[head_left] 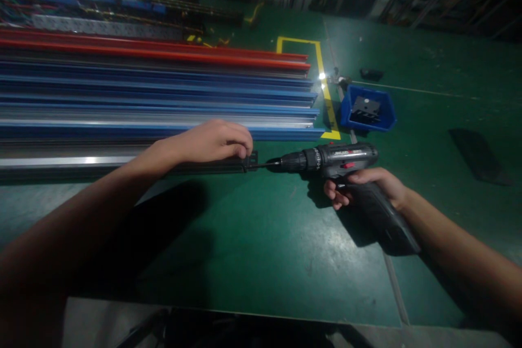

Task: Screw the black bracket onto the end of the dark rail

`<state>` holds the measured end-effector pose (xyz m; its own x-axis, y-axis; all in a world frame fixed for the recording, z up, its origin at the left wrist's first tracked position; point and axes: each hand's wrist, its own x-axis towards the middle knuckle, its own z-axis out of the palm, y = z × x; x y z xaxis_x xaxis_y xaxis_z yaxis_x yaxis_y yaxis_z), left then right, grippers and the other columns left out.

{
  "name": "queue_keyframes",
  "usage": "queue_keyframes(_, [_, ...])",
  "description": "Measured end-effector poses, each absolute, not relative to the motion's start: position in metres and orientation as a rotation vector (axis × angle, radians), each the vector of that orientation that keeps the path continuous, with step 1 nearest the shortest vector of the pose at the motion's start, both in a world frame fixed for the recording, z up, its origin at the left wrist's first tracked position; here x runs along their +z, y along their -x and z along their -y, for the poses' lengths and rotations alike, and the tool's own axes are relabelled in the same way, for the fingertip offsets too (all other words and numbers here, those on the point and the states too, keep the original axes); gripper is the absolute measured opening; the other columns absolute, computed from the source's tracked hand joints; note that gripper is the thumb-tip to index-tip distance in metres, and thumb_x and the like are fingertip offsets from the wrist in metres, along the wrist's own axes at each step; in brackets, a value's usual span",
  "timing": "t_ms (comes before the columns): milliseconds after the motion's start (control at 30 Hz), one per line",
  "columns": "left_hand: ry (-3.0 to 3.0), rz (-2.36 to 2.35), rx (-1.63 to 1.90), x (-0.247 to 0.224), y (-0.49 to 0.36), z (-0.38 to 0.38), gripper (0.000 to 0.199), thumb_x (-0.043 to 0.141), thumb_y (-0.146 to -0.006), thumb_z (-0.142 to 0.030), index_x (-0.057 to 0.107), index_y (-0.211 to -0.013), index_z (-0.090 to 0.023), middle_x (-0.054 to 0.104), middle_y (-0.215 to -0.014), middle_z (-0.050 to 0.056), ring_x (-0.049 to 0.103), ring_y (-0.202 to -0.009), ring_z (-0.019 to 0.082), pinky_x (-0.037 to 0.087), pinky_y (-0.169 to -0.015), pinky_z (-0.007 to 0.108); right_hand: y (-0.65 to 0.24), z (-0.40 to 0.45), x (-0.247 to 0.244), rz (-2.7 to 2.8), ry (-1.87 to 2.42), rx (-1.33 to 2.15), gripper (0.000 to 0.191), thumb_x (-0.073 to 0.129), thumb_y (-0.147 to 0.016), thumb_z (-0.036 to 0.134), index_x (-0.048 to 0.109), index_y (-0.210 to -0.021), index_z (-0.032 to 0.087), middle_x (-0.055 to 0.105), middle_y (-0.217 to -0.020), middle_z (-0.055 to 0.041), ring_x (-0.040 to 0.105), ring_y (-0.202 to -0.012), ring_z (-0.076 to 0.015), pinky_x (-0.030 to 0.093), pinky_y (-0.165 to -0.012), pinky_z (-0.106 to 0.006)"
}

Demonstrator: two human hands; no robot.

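My right hand (359,187) is wrapped round the grip of a black cordless drill (346,157), whose long bit points left. The bit's tip meets a small black end piece (252,161) at the right end of a dark metal profile (81,162). Over that end lies my left hand (222,141), its fingers bent together against the profile and the end piece; whatever sits between the fingertips is hidden.
Blue profiles (163,102) and red profiles (163,50) lie side by side behind. A blue bin (389,114) holds dark plates. Beyond are yellow tape, a dark flat piece (479,156), wiring and a person's arm at upper left.
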<state>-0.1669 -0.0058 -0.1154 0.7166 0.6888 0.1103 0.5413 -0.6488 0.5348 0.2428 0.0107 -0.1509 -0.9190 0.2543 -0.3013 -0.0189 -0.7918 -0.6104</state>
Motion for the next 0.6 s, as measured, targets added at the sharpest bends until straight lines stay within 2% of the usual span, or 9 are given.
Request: queue_keyframes(600, [-2.463, -0.933, 0.422, -0.1181, 0.1687, 0.0042, 0.021, 0.054, -0.1, -0.025, 0.075, -0.097, -0.024, 0.077, -0.103, 0.0, 0.07, -0.093, 0.013, 0.049, -0.086, 0.022, -0.2433, -0.012, -0.1515, 0.956, 0.537, 2.787, 0.036, 0.062, -0.095, 0.025, 0.071, -0.12, 0.001, 0.073, -0.113, -0.0176, 0.071, -0.093, -0.0181, 0.058, -0.097, -0.034])
